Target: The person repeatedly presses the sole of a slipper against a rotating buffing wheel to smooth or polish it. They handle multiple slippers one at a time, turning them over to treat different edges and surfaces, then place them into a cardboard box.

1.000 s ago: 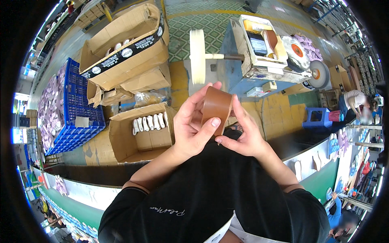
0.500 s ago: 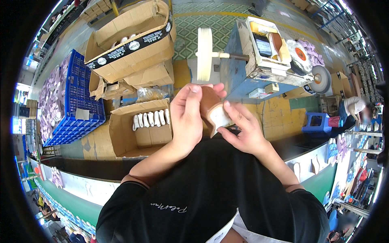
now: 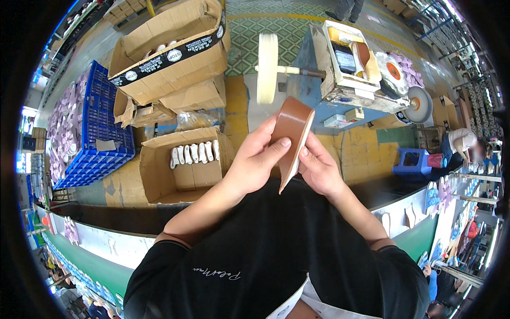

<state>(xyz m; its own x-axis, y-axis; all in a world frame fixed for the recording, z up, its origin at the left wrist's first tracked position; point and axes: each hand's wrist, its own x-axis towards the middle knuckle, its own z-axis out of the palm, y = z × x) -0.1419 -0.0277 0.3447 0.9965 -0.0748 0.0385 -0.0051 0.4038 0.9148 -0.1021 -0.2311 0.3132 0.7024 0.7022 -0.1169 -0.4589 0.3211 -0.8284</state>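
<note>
In front of my chest I hold a glossy brown shoe sole (image 3: 293, 127) with a pale edge and underside. It is tilted, its wide rounded end up and its narrow tip down. My left hand (image 3: 261, 157) grips its left side, with the thumb pressed on the brown face. My right hand (image 3: 320, 165) is closed on the pale edge from the right, thumb against it. Some fingers of both hands are hidden behind the sole. Just beyond my hands stands a white buffing wheel (image 3: 268, 69) on a shaft, apart from the sole.
A blue machine cabinet (image 3: 305, 69) at right carries a white tray (image 3: 328, 32) and a grey disc wheel (image 3: 419, 105). An open carton (image 3: 154, 183) at left holds several white pieces. Beyond are a larger carton (image 3: 170, 80), a blue crate (image 3: 109, 127) and a blue stool (image 3: 413, 160).
The sole has been turned in my hands: its brown face and pale edge now show instead of its white side. My left thumb has moved onto the brown face. A person's legs appear at the far top.
</note>
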